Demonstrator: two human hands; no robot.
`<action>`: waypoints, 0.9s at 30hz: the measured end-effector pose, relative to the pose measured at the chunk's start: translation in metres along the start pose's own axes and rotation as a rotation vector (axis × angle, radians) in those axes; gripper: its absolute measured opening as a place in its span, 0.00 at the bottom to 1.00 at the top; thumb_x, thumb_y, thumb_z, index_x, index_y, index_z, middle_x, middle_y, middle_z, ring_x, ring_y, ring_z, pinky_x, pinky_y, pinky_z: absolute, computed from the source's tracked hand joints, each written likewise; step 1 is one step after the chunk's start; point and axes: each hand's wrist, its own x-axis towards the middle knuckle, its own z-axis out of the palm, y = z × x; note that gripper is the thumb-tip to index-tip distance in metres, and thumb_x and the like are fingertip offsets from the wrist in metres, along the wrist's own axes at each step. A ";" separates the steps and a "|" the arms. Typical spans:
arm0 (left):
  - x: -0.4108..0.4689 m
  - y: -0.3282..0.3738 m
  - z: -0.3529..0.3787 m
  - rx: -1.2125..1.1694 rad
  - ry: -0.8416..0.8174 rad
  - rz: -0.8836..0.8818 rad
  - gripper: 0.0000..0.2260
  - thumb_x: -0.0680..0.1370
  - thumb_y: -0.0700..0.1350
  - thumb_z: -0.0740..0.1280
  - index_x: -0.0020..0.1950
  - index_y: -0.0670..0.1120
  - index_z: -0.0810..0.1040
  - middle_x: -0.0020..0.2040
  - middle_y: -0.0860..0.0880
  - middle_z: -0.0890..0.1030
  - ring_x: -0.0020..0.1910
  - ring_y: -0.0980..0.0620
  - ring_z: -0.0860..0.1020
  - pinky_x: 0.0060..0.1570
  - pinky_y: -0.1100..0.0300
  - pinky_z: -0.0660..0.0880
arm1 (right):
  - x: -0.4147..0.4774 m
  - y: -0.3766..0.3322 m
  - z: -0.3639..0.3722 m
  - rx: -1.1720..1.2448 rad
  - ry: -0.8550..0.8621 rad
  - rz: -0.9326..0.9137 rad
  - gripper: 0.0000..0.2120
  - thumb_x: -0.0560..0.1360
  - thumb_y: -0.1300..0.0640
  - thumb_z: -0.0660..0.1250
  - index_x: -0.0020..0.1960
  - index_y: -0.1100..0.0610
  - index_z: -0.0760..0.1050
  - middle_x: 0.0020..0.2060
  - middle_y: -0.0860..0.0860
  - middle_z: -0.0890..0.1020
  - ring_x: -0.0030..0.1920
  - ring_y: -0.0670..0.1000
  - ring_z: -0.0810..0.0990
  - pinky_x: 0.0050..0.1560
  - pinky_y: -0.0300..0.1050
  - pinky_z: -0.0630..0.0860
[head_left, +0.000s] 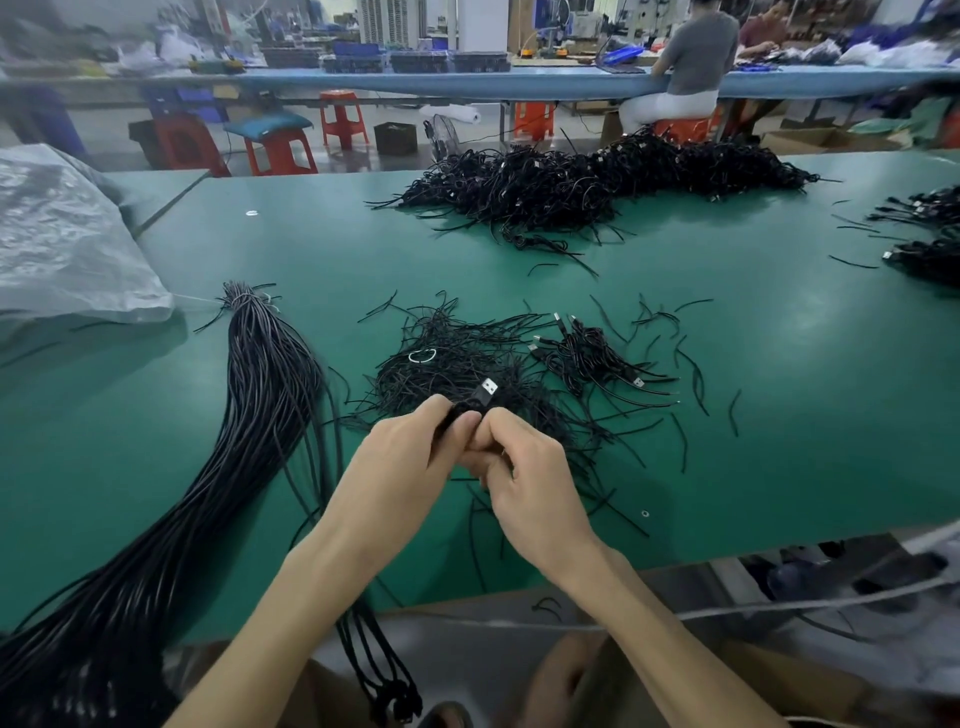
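usb cable (482, 396) – held up just above the green table (311, 249), over a loose scatter of short black ties (447, 358), with its silver plug poking out past the fingertips and pointing away from the person. the left hand (415, 462) has thumb and fingers curled round the black body just behind the plug; the right hand (524, 475) is pressed against it, fingers clenched on the same bunched cord, though exactly what its fingertips pinch is hidden. the cable looks light and limp, likely to spring out of a coil if let go, so the moulded stub behind the plug is the firm place to grip – the cord itself is thin, smooth and probably slippery. the metal plug should take handling, but bending the cord sharply at its root seems unwise. to the left lies a long bundle of cables (260, 415) running off the table edge; a small bunch of plugged cables (592, 353) sits just right of the ties, and a large black heap (597, 182) lies well apart, farther back.
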 end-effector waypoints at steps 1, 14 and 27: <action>0.001 0.000 0.000 0.021 -0.011 -0.047 0.21 0.81 0.62 0.55 0.39 0.47 0.68 0.30 0.48 0.77 0.28 0.46 0.75 0.34 0.43 0.75 | 0.001 0.000 0.000 -0.081 -0.025 -0.046 0.12 0.75 0.76 0.61 0.40 0.61 0.68 0.38 0.48 0.74 0.40 0.46 0.77 0.47 0.50 0.82; 0.000 -0.024 -0.028 -0.605 -0.395 -0.157 0.17 0.86 0.35 0.57 0.72 0.48 0.71 0.50 0.38 0.85 0.43 0.39 0.86 0.50 0.54 0.82 | 0.002 0.008 -0.009 -0.404 -0.097 -0.155 0.11 0.76 0.73 0.65 0.45 0.59 0.71 0.42 0.51 0.76 0.43 0.55 0.79 0.41 0.55 0.78; 0.000 -0.024 0.005 0.066 -0.052 0.083 0.18 0.83 0.57 0.57 0.44 0.45 0.75 0.46 0.56 0.69 0.41 0.53 0.74 0.41 0.54 0.72 | 0.001 0.011 0.001 -0.179 -0.046 -0.060 0.16 0.79 0.69 0.66 0.42 0.53 0.64 0.38 0.39 0.69 0.38 0.40 0.72 0.38 0.39 0.70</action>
